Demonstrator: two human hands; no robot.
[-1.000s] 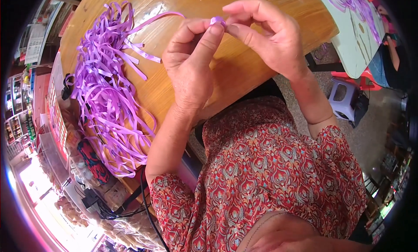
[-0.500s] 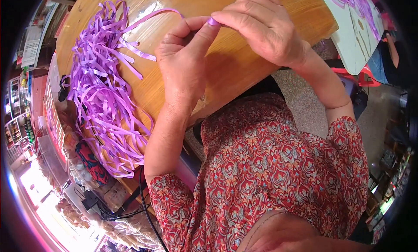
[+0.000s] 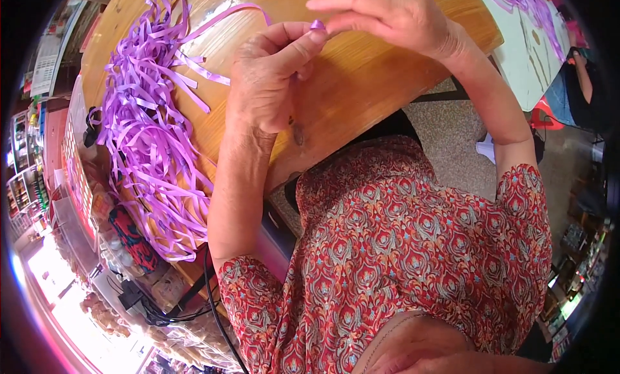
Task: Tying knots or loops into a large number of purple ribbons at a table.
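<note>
My left hand (image 3: pixel 268 73) pinches a purple satin ribbon (image 3: pixel 317 25) between thumb and forefinger above the wooden table. Only a small rolled or folded bit of it shows at the fingertips. A strand runs from the ribbon heap to behind this hand; whether it is the same piece is hidden. My right hand (image 3: pixel 394 15) hovers just beyond, fingers stretched and spread apart, its lower fingertip close beside the held ribbon. I cannot tell if that fingertip touches it. A large tangled heap of purple ribbons (image 3: pixel 145 115) lies left of my left forearm.
The wooden table (image 3: pixel 361 109) spreads under both hands. At its left stand a perforated panel (image 3: pixel 77 161) and black cables (image 3: pixel 158 316). At upper right, a white table (image 3: pixel 526 64) bears more purple ribbon, with another person's arm (image 3: pixel 582 77) beside it.
My right hand's fingers have opened and lifted from the ribbon they were pinching. My left hand has turned slightly and keeps its pinch.
</note>
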